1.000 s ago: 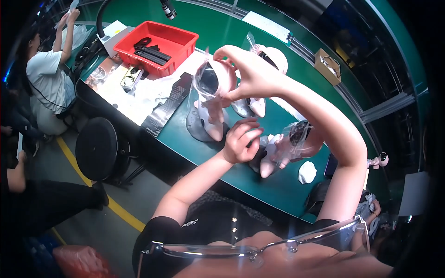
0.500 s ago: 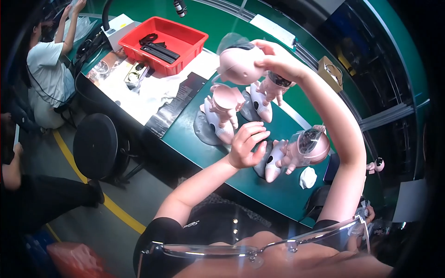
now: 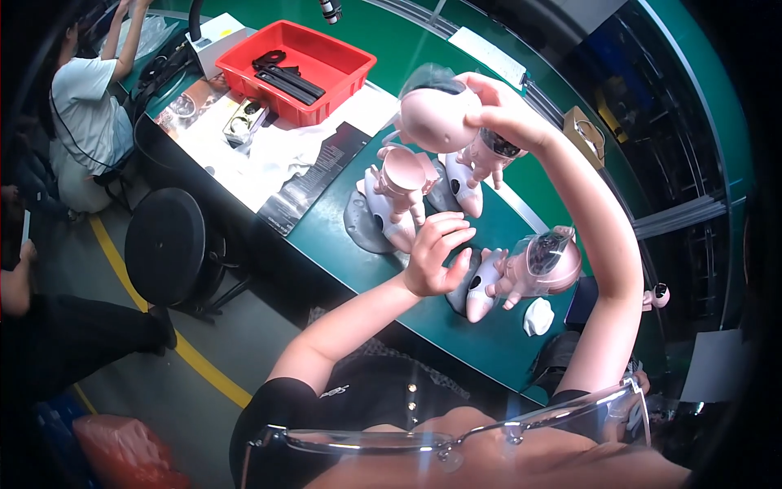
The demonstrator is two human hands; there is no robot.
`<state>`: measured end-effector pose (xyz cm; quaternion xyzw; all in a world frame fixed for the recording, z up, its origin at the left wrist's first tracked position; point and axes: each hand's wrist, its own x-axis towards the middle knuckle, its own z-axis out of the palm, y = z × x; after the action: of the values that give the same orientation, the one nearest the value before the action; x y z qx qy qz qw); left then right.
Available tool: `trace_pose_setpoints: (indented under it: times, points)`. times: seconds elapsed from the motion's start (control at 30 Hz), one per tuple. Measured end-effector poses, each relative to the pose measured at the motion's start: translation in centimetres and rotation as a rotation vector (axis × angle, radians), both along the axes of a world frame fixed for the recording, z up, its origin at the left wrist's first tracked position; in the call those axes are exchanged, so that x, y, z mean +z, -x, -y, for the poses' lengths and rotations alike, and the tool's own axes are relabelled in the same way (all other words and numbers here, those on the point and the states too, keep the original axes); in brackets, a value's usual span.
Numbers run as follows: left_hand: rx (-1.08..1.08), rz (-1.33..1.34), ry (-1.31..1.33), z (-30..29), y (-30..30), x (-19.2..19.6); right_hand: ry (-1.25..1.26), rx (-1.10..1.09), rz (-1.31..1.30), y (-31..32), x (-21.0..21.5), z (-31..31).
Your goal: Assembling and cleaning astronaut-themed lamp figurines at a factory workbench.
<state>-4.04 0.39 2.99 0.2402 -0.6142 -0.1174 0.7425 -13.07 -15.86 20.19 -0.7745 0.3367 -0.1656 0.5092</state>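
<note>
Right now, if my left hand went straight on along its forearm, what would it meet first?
Your left hand would probably meet the pink-and-white figurine partly hidden behind the raised pink head; depth is unclear, so it might pass above.

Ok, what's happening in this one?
A person's right hand holds a round pink head, with clear plastic on it, above the green table. Just below stands a headless pink figure. The left hand is empty, fingers loosely curled, near that figure. Another figure, with its head on, is to the right; the red bin holds black parts.
</note>
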Motion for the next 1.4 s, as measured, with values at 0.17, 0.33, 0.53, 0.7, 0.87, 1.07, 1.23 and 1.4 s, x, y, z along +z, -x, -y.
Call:
trace_pose_setpoints:
  times: [0.17, 0.33, 0.53, 0.7, 0.87, 1.07, 1.23, 1.4]
  points:
    - [0.002, 0.006, -0.014, 0.1, -0.1, -0.2, 0.601, 0.205, -0.205, -2.5, 1.9, -3.7]
    - [-0.032, 0.023, -0.040, -0.1, 0.0, 0.0, 0.888, 0.371, -0.340, -3.2, 1.8, -6.6]
    - [0.037, 0.122, 0.072, -0.5, -0.3, -1.8, 0.881, 0.045, -0.220, 2.0, 5.1, -9.2]
    - [-0.010, 0.236, 0.020, -2.3, -3.5, -2.0, 0.808, -0.488, 0.285, 15.8, 1.7, -12.9]
    - [-0.094, 0.113, -0.248, -5.6, -4.0, -4.1, 0.672, -1.033, 0.427, 16.3, -4.3, -21.2]
    - [0.345, 0.233, -0.305, -4.7, -6.7, -4.5, 0.273, -1.335, 0.420, 19.8, -16.9, -27.5]
    - [0.193, 0.340, -0.631, -0.8, -8.6, -4.2, 0.264, -1.130, 0.182, 13.0, -19.9, -27.3]
    - [0.151, 0.310, -0.529, 0.4, -7.1, -4.9, 0.610, -1.146, -0.115, 8.1, -20.3, -26.6]
